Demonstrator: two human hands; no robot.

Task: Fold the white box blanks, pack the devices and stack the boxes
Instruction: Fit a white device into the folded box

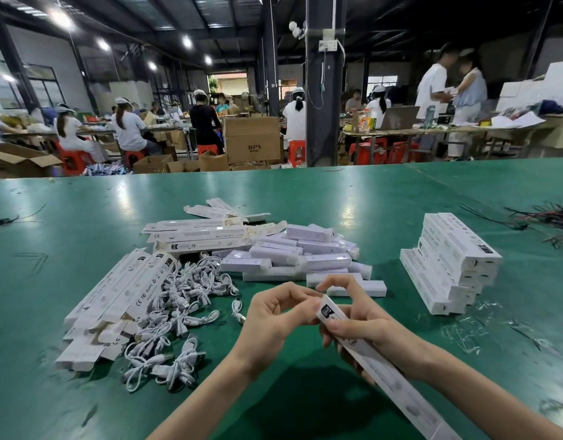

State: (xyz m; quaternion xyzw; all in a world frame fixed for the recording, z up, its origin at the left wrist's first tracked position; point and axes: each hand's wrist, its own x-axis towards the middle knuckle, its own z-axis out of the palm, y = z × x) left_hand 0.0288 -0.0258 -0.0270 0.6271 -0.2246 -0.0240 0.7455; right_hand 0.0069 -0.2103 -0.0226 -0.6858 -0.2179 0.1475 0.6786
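**Tuck the end flap square before you stack**

Head view: You hold one box (397, 389) low in the middle, slanting from 6 o'clock up toward the centre. Your right hand (369, 328) wraps its upper body, fingers curled round it and the index finger arched clear above. Your left hand (273, 315) pinches the box's far end between thumb and fingertips.

This looks like closing the end. Keep the right grip firm but not crushing, since thin card walls bow easily. Fold the side tabs in first, then push the tuck flap straight along the box's axis so it slides inside rather than creasing. Check that the end sits flush.

Counts, as I judge them:
- One box is in hand.
- One stack (448, 262) of finished boxes stands at 2 o'clock, several layers high; the exact number is hidden.
- Two heaps of flat blanks lie on the table (83, 217): the near blanks (124, 296) at 9 o'clock and the far blanks (194, 236) at 11 o'clock.
- One pile of devices (299, 255) at 12 o'clock holds perhaps fifteen to twenty.
- The tangle of cables (185, 300) at 10 o'clock has too many to count.
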